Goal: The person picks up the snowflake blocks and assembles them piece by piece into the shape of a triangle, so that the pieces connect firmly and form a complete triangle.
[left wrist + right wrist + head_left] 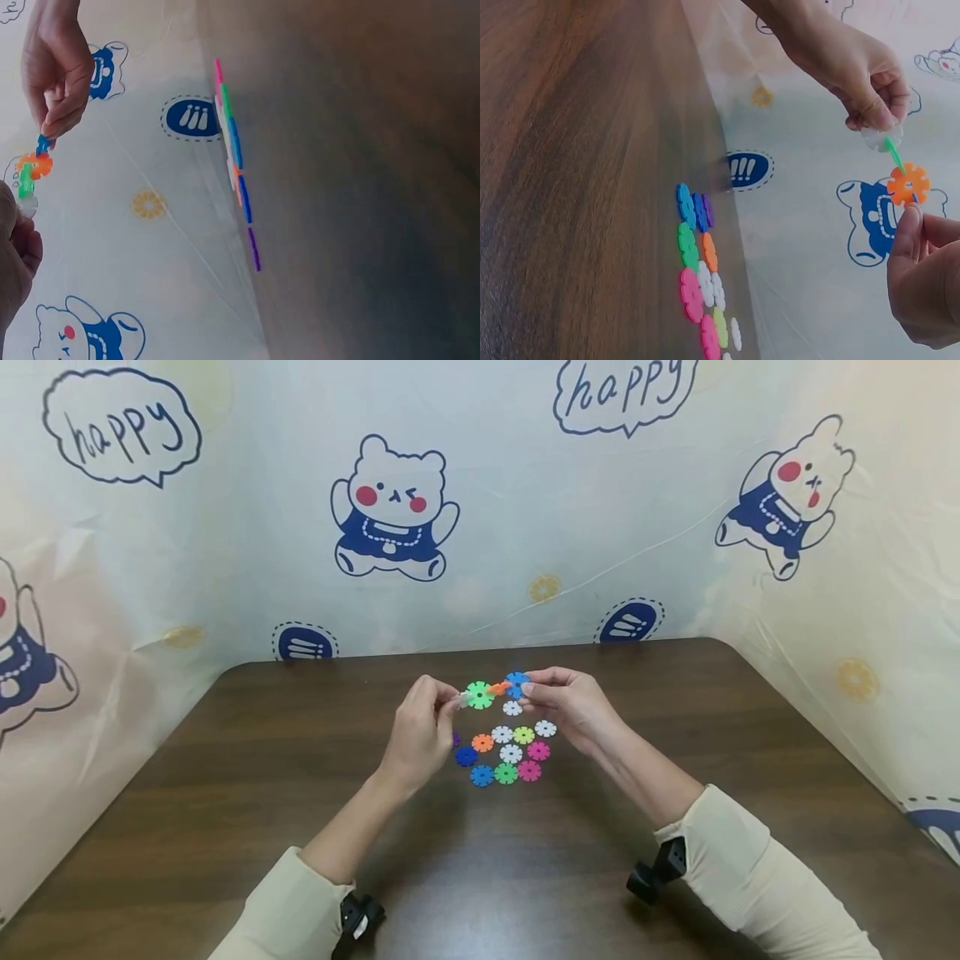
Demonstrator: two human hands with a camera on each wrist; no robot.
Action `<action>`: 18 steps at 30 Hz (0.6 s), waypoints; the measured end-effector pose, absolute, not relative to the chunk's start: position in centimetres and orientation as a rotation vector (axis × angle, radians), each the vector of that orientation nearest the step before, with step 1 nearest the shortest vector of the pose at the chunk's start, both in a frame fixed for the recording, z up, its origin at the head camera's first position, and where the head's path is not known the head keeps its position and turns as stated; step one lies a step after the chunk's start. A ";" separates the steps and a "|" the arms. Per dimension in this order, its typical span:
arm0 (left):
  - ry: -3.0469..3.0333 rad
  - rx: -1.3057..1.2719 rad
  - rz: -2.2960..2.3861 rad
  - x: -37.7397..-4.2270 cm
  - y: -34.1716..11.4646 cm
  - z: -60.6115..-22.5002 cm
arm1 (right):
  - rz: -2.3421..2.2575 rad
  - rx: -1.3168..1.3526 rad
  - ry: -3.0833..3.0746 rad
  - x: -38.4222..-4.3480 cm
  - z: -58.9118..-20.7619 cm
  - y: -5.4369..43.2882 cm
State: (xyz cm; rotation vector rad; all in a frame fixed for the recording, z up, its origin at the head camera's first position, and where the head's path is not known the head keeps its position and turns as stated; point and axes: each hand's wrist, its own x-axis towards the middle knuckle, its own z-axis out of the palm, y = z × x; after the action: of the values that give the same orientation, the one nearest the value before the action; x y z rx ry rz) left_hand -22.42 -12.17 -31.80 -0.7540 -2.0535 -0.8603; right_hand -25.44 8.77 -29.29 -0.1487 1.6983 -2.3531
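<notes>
Between my two hands, above the table, hangs a short chain of notched plastic snowflake discs. My left hand (422, 735) pinches the white disc (883, 138) at one end. Slotted into that is a green disc (479, 695), then an orange disc (909, 184) set crosswise to it. At the other end my right hand (573, 706) pinches a blue disc (516, 685) between thumb and fingers. In the right wrist view the blue disc is mostly hidden by the right thumb.
Several loose discs lie flat on the dark wooden table (300, 793) below the hands, among them a pink disc (529, 771), a dark blue disc (467, 756) and a yellow-green disc (523, 735). A printed sheet (495, 510) hangs behind the table.
</notes>
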 end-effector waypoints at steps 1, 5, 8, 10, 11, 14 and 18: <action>-2.048 -0.751 -0.870 -22.4 -12.2 -31.7 | -2.350 -0.148 1.691 -25.4 -29.3 8.8; -2.017 -0.751 -0.897 -22.5 -12.4 -31.6 | -2.335 -0.157 1.672 -25.4 -29.4 8.8; -2.014 -0.741 -0.911 -22.6 -12.6 -31.5 | -2.323 -0.165 1.659 -25.3 -29.5 8.9; -2.021 -0.724 -0.933 -22.7 -12.7 -31.5 | -2.319 -0.164 1.646 -25.3 -29.5 8.9; -2.027 -0.713 -0.945 -22.7 -12.8 -31.4 | -2.318 -0.161 1.639 -25.4 -29.5 8.9; -2.043 -0.691 -0.979 -22.7 -12.9 -31.3 | -2.320 -0.139 1.635 -25.4 -29.6 8.8; -2.037 -0.705 -0.991 -22.8 -12.7 -30.9 | -2.333 -0.097 1.652 -25.4 -29.9 8.7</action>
State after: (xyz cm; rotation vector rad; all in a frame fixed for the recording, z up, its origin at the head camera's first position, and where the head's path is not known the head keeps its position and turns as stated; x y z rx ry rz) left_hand -22.82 -12.75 -30.90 -0.7050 -2.0375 -0.9911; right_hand -25.40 8.70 -29.90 -0.0970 1.6516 -2.3331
